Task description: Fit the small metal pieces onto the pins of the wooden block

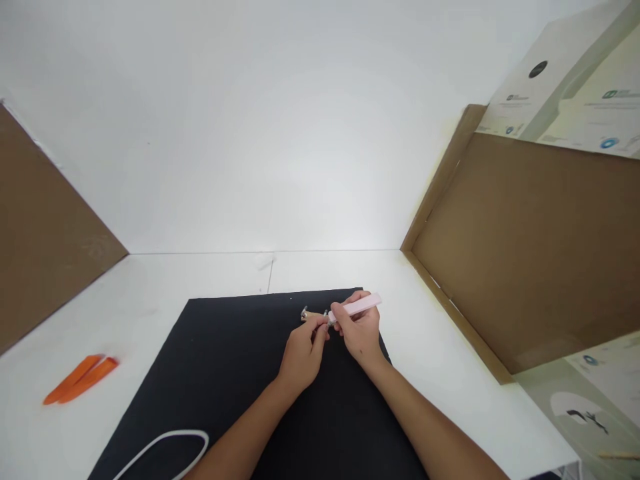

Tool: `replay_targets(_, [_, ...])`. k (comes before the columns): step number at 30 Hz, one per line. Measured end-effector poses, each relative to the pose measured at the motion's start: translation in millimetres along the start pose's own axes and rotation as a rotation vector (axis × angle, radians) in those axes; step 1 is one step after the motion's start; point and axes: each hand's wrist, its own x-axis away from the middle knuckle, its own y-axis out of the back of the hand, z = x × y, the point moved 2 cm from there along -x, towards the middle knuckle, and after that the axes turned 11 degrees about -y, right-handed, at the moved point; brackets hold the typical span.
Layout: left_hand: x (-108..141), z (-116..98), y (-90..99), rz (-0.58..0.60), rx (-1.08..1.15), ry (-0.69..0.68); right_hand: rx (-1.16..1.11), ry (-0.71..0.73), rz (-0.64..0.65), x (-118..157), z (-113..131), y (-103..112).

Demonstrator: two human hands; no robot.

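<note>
My left hand (303, 353) is closed in a pinch, its fingertips against a small tan piece with metal ends (313, 316). The fingers partly cover that piece, so its kind does not show. My right hand (361, 333) grips a pale pink flat stick (363, 305), which slants up to the right out of the fingers. The stick's lower end meets the left fingertips, where a bit of metal shows. Both hands are close together over the far right part of a black mat (235, 353).
Two orange strip-like pieces (83, 380) lie on the white table (145, 300), left of the mat. A white cord (170, 435) loops at the front left. Brown boards (530, 247) stand at both sides, before a white wall (270, 133). Printed sheets (595, 100) hang at right.
</note>
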Motion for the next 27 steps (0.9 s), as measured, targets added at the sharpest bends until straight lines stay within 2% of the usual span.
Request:
replay_targets(7, [-1, 0, 1.4, 0.008, -0.004, -0.007, -0.010, 0.017, 0.010, -2, 1, 0])
replay_targets(16, [1, 4, 0.7, 0.002, -0.022, 0.011, -0.040, 0.012, -0.046, -9, 2, 4])
replay_targets(27, [-1, -1, 0.5, 0.012, -0.021, -0.002, -0.006, 0.000, 0.032, -5, -2, 3])
